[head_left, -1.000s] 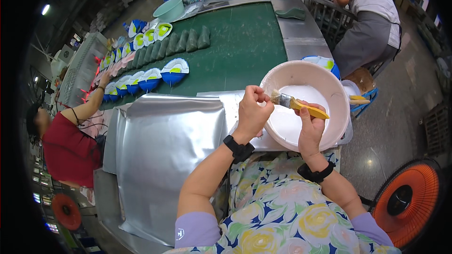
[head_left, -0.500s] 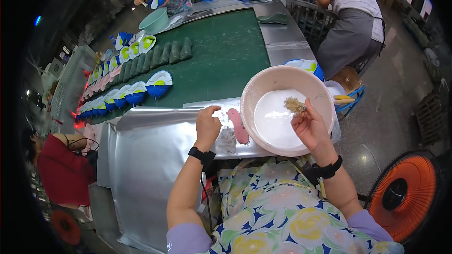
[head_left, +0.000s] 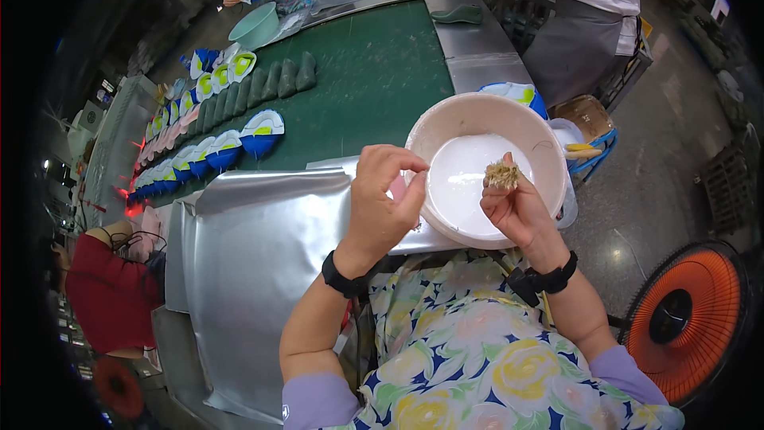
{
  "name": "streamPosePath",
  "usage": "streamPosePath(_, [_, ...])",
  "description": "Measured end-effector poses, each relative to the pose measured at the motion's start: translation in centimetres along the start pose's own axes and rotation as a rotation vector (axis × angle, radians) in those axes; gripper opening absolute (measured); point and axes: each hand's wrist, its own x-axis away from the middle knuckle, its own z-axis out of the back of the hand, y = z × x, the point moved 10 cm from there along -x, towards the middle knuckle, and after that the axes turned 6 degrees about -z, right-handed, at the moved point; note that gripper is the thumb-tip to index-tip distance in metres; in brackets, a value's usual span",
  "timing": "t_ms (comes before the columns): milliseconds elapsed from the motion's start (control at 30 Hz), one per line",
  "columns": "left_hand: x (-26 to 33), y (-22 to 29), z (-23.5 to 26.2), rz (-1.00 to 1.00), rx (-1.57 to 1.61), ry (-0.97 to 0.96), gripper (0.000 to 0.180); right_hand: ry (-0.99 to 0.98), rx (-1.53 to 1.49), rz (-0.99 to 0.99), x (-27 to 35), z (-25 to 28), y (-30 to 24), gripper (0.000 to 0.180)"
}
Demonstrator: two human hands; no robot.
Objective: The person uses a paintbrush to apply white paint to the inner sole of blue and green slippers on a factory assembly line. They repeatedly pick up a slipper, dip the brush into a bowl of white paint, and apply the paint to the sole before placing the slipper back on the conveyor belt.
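Note:
My right hand (head_left: 521, 213) grips a brush with matted, pale bristles (head_left: 500, 176), held upright above a large cream basin (head_left: 436, 121). White liquid (head_left: 458, 199) covers the basin's bottom. My left hand (head_left: 380, 203) is at the basin's left rim, its thumb and index finger curled nearly together in a pinch. Whatever may be between those fingertips is too small to make out. Through the ring of the fingers shows a bit of a pink sole-shaped piece (head_left: 397, 186), otherwise hidden by the hand.
Rows of blue-and-white shoe uppers (head_left: 261, 134) and dark shoe lasts (head_left: 270, 84) stand on a green conveyor belt (head_left: 366, 72). A metal sheet (head_left: 270, 271) covers the near left. An orange fan (head_left: 676, 326) is at lower right. Co-workers stand at the far side and right.
My left hand has risen and moved right toward the brush, now covering the pink piece. My right hand has turned the brush slightly. The co-worker at upper right has reached an arm left.

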Motion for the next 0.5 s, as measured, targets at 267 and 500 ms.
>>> streamPosePath(267, [-0.3, 0.6, -0.9, -0.025, 0.005, -0.007, 0.019, 0.060, 0.114, 0.027, -0.1, 0.6, -0.3, 0.026])
streamPosePath(500, [-0.2, -0.4, -0.6, 0.076, 0.001, -0.009, 0.015, 0.161, 0.247, 0.133, 0.5, 0.4, -0.9, 0.029])
